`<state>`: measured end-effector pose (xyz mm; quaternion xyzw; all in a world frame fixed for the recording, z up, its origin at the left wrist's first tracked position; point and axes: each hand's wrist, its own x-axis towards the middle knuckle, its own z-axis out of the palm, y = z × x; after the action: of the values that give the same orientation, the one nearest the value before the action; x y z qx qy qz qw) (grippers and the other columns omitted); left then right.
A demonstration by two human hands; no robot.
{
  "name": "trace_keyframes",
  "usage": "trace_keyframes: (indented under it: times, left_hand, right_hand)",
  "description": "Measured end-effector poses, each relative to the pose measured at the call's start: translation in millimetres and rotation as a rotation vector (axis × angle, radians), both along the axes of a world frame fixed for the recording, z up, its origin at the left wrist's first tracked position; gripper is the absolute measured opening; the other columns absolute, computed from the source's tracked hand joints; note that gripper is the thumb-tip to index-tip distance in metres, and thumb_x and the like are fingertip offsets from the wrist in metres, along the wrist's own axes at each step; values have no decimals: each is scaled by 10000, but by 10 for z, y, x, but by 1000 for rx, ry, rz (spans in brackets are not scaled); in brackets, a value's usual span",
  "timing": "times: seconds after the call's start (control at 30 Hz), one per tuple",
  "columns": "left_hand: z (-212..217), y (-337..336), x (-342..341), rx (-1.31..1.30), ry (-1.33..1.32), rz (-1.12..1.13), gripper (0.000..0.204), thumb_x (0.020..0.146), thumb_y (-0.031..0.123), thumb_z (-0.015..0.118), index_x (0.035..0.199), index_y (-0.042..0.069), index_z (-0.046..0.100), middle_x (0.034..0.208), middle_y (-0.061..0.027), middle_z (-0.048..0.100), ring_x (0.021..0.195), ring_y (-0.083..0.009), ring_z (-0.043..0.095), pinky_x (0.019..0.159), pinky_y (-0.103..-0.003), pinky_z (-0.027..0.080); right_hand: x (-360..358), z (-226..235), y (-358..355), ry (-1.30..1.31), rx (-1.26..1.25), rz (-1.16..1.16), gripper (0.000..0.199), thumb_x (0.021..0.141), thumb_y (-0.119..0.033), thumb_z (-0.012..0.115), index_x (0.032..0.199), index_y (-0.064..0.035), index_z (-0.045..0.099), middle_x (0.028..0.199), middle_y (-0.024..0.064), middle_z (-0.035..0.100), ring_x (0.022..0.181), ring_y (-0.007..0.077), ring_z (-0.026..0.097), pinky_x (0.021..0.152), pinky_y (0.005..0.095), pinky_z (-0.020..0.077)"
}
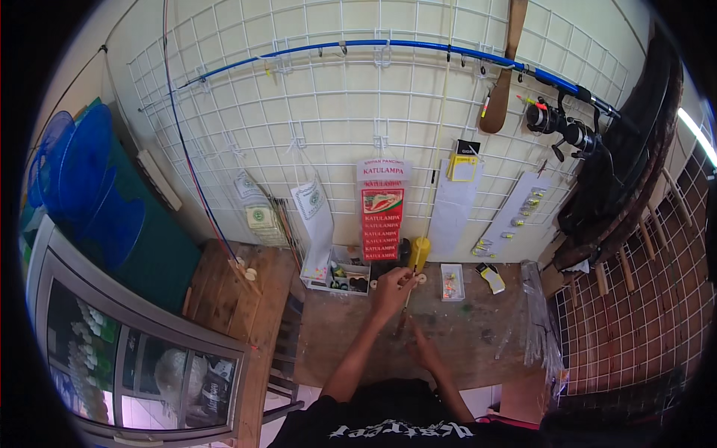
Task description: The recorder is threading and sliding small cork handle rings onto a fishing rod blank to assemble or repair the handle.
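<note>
A small pale spool (420, 279) sits at the far middle of the bench (478, 351), touching the left hand (392, 291), which closes on it. The right hand (422, 349) lies nearer; its grip cannot be made out. The step looks like spool handling; next calls for a steady pull. A white tray (452, 282) stands just right.

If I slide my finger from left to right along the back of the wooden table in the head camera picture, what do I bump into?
White tray → left hand → yellow bottle → small clear box → yellow and white packet → clear plastic bags.
</note>
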<state>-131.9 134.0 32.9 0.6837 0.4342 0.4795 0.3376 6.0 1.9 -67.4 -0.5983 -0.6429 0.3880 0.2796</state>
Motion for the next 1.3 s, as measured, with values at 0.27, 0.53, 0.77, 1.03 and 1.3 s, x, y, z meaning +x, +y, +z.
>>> trace_keyframes:
  times: [0.27,0.53,0.77,1.03,1.3]
  left_hand:
    - [-52,-221,-68,-88,-34,-33,233,846,155,699,1013,-3,660,859,-114,670,706,-198,667,628,-300,511]
    - [-237,-395,-135,-202,13,-86,243,881,133,660,1088,6,661,954,-100,697,808,-131,654,711,-276,523]
    - [-337,-468,-149,-296,-55,-113,277,893,105,638,1153,11,621,1042,-108,695,872,-140,658,762,-283,532]
    - [-517,-498,-176,-287,-45,-109,306,887,84,638,1173,-14,591,1140,-128,661,981,-182,657,844,-314,528]
    - [-601,-528,-206,-337,-14,-103,336,882,97,650,1195,-5,584,1130,-125,665,987,-182,656,880,-317,514]
  right_hand:
    - [160,-313,-271,-87,-91,8,788,851,-123,653,1492,-169,198,1176,280,593,1003,404,633,832,436,513]
    - [190,-241,-239,-87,-74,45,746,866,-142,642,1484,-156,225,1177,292,586,993,396,643,819,425,519]
    - [124,-157,-199,-62,-121,59,730,865,-156,641,1479,-145,245,1160,301,591,992,403,640,829,429,512]
    - [137,-162,-225,-83,-142,67,708,869,-169,630,1473,-142,262,1148,286,603,1006,399,632,848,432,503]
    - [143,-201,-208,-107,-174,63,686,868,-174,622,1462,-140,281,1138,283,607,1010,410,624,854,444,496]
